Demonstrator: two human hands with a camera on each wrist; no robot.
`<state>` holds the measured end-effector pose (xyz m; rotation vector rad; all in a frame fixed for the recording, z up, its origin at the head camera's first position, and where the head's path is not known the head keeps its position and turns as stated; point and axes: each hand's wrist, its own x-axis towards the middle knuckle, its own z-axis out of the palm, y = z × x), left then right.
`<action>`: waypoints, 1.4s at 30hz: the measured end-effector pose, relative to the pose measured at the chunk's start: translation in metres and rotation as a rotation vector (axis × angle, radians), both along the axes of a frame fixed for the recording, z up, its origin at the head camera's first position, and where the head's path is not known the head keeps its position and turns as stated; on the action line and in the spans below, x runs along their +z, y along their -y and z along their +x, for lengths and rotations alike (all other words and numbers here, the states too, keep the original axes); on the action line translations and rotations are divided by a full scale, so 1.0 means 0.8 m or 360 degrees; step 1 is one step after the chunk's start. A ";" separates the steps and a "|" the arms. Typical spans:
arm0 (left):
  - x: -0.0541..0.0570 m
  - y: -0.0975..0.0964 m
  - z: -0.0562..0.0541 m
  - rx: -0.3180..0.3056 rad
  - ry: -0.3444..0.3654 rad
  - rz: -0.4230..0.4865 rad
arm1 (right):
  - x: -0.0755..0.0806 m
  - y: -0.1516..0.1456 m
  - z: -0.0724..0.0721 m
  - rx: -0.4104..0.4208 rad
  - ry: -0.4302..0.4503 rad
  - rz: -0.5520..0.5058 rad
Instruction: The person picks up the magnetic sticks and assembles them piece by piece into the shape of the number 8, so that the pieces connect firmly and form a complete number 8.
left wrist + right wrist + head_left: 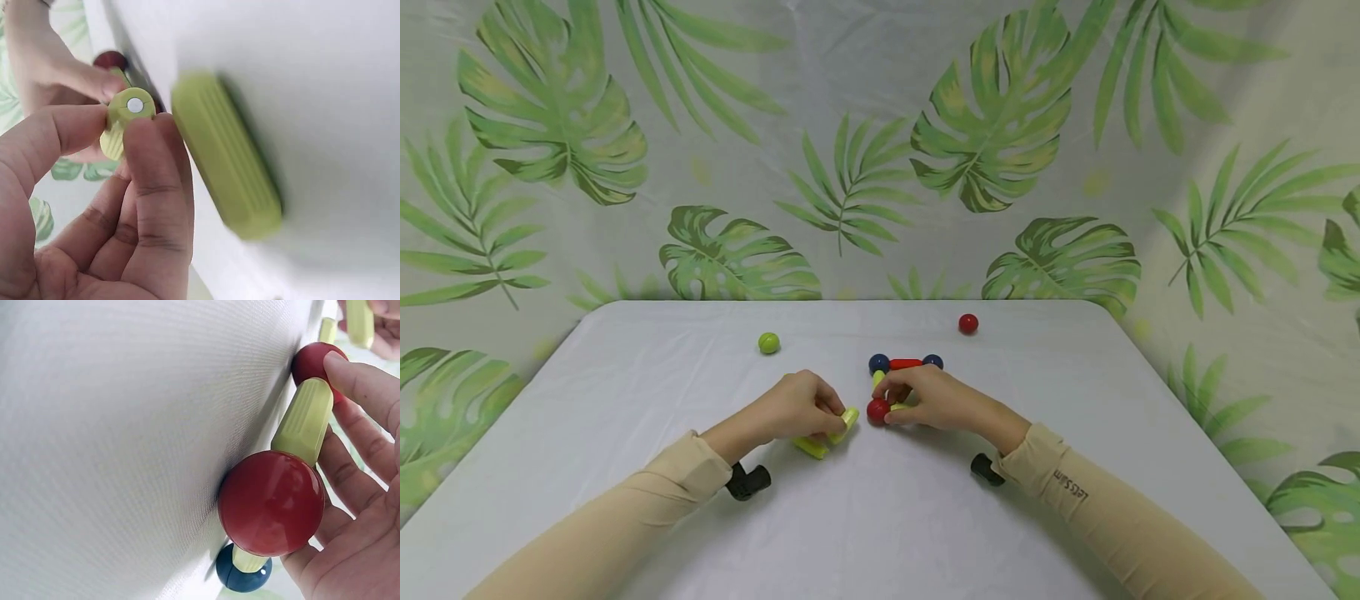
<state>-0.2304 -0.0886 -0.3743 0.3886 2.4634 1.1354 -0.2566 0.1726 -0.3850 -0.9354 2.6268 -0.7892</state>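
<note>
My left hand [805,406] pinches a yellow-green magnetic rod [849,422] between thumb and fingertips; its round end with a silver dot [135,105] faces the left wrist camera. A second yellow-green rod [228,156] lies on the table just under that hand. My right hand [936,398] holds a red ball [877,411], thumb against it, at the near-left corner of a ball-and-rod frame. From that ball a yellow-green rod [303,422] runs to another red ball [270,503]. At the frame's far side, a red rod [906,363] links two blue balls [879,363].
A loose green ball [768,342] rests farther back on the left, and a loose red ball [968,323] near the back edge on the right. Behind the white table [880,533] hangs a leaf-printed cloth [850,192]. Black wrist-camera mounts [749,482] show below both wrists.
</note>
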 end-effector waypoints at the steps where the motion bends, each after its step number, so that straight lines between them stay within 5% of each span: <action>1: 0.000 -0.001 0.004 0.0000 0.0015 0.0030 | 0.000 0.000 0.000 0.0000 -0.0003 0.0003; 15: -0.017 -0.027 0.038 0.0047 0.0242 0.0329 | -0.003 -0.004 -0.002 0.0035 -0.0036 -0.0015; 42: -0.023 -0.047 0.040 0.0261 0.0390 0.0423 | -0.005 -0.006 -0.002 0.0037 -0.0040 -0.0037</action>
